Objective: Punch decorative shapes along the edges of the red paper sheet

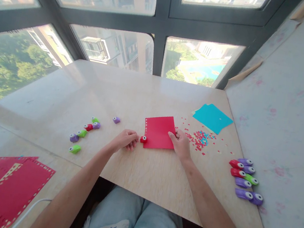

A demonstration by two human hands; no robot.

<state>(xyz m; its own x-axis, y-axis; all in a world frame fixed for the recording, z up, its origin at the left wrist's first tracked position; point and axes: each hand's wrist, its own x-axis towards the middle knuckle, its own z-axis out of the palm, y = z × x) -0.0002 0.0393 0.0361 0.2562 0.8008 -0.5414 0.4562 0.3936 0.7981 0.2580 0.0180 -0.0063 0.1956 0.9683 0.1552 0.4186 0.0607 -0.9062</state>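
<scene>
My left hand (128,140) is closed, its thumb and curled fingers at the back end of a small red craft punch (143,139) with a white eye-like button. The punch sits at the lower left edge of a red sheet of paper (159,132); its rear is partly hidden by my fingers. A row of small punched holes runs down the sheet's left edge above it. My right hand (181,144) pinches the sheet's right edge, thumb on top and fingers behind.
Red, blue and pale paper bits (201,139) lie right of the sheet, near blue sheets (213,118). Several punches (244,174) cluster by the right wall; more punches (83,133) lie left. Punched red sheets (17,189) and a white cable (29,210) are at lower left.
</scene>
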